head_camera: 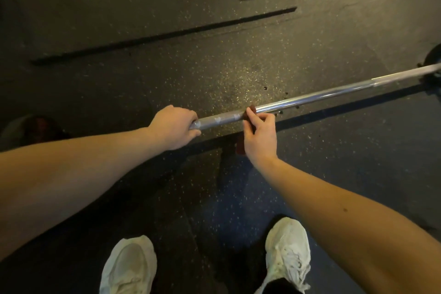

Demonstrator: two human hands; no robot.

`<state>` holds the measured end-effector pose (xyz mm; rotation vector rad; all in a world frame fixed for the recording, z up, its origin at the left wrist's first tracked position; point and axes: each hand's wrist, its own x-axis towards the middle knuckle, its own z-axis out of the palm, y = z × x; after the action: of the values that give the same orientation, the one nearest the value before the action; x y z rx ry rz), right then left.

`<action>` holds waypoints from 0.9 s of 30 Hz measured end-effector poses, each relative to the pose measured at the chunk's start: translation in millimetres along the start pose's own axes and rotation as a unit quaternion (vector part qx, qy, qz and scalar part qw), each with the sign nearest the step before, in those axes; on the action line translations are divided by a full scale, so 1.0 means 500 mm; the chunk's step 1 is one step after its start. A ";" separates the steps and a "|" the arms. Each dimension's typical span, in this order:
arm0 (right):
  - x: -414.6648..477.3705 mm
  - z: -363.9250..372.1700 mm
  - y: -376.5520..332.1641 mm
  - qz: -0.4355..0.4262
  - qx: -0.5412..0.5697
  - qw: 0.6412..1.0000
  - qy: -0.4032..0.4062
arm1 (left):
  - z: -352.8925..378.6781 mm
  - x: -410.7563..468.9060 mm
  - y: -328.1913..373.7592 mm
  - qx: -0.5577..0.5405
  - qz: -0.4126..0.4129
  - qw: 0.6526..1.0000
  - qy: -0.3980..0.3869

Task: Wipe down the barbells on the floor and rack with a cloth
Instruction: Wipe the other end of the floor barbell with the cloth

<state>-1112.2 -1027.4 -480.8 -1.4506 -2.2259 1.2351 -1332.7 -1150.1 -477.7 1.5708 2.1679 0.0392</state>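
Barbell (310, 98) end is gripped at frame centre by the left hand (175, 126); a dark red cloth (251, 110) is pinched round the shaft just right of it by the right hand (260, 136).

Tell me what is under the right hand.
A dark red cloth wraps the barbell beneath the right hand, one end hanging below. The bar's stretch inside the cloth is hidden.
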 end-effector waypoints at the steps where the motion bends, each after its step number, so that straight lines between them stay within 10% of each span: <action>1: -0.010 0.011 -0.001 -0.025 -0.018 0.999 -0.011 | 0.010 -0.006 -0.001 0.014 0.010 0.999 0.028; 6: -0.005 -0.003 0.001 -0.132 -0.172 0.976 -0.023 | 0.027 -0.025 -0.001 0.051 0.005 0.995 0.090; 27: -0.012 0.047 0.022 -0.196 -0.184 0.963 0.025 | 0.004 -0.002 0.004 0.066 0.020 0.995 0.073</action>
<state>-1115.2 -1043.1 -502.0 -1.0430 -2.6381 0.6800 -1329.9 -1150.9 -478.4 1.7349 2.2912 0.0250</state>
